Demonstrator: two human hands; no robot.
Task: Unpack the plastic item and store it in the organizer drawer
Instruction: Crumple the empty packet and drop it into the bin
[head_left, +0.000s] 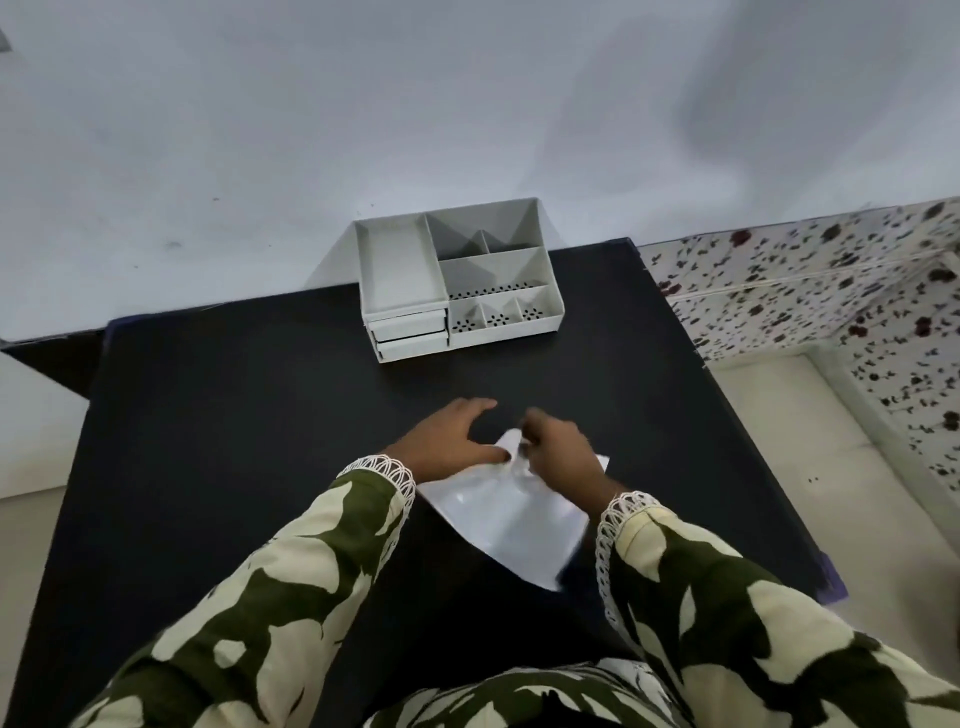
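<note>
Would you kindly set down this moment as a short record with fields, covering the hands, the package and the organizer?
surface: black table
package: white plastic bag, flat on the table, near the person
left hand: fingers spread, resting on the bag's far edge
right hand: pinching the bag's top edge
organizer: white, at the table's far edge, against the wall, open compartments on top
drawers: two, front left, both shut
item: not visible
stage: bag being opened; nothing stored yet

Organizer stands behind packet on table.
</note>
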